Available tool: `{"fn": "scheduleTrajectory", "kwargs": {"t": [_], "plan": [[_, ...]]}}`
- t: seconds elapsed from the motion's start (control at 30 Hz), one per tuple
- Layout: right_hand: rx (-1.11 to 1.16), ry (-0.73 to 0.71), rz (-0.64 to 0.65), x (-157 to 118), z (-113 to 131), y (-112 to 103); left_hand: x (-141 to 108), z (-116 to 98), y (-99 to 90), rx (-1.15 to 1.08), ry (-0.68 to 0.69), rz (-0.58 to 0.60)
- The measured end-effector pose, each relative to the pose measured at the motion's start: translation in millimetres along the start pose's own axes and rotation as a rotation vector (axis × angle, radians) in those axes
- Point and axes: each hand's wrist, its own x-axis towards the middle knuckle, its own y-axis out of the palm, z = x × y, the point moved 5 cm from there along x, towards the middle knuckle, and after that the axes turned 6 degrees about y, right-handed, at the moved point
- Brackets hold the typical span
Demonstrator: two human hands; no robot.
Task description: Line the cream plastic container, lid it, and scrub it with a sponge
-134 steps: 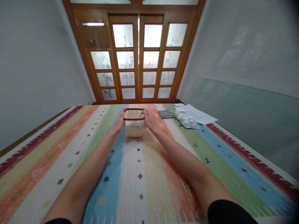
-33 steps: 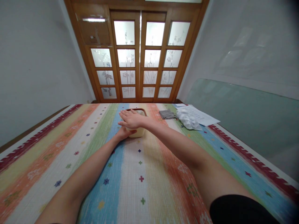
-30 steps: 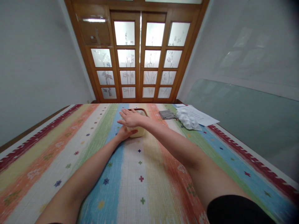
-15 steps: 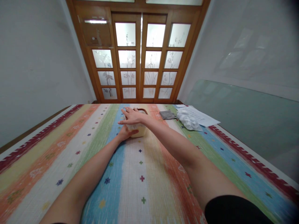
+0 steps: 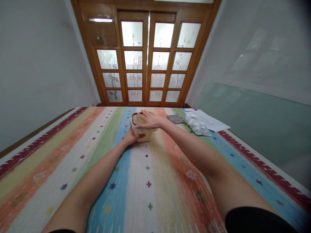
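Note:
A small cream-coloured bin (image 5: 145, 138) with a brown rim stands on the striped tablecloth, at the far middle of the table. Thin, whitish plastic like a bag liner shows around its upper edge. My left hand (image 5: 132, 136) is wrapped around the bin's lower left side, thumb across the front. Over the bin's top lies my right hand (image 5: 150, 120), palm down with fingers stretched and spread, covering the right part of the rim. Whether its fingertips press on the plastic cannot be made out. Part of the bin's opening shows left of those fingers.
Right of the bin lie a folded grey cloth (image 5: 175, 119), a crumpled white plastic bundle (image 5: 197, 123) and printed white paper (image 5: 213, 122). A pale green glass panel (image 5: 255, 119) leans along the right wall. Wooden doors (image 5: 147, 64) with glass panes stand beyond the table.
My right hand has moved right across the bin's top, uncovering the left part of the brown rim. My left hand still holds the bin's side.

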Motion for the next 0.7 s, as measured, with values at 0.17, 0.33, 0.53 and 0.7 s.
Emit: {"fn": "scheduleTrajectory", "kwargs": {"t": [0.17, 0.33, 0.53, 0.7], "plan": [[-0.026, 0.075, -0.068, -13.7, -7.8, 1.9, 0.7, 9.0, 0.8, -0.025, 0.011, -0.024], [-0.056, 0.151, -0.2, -30.2, 1.9, 6.0, 1.2, 6.4, 3.1, -0.105, 0.046, 0.042], [-0.066, 0.203, -0.251, -49.2, 16.9, 13.7, -1.3, 6.4, 4.7, -0.2, 0.014, -0.023], [-0.065, 0.201, -0.26, -46.7, 13.6, 13.8, -2.5, 5.8, 5.0, -0.213, -0.012, -0.048]]}}
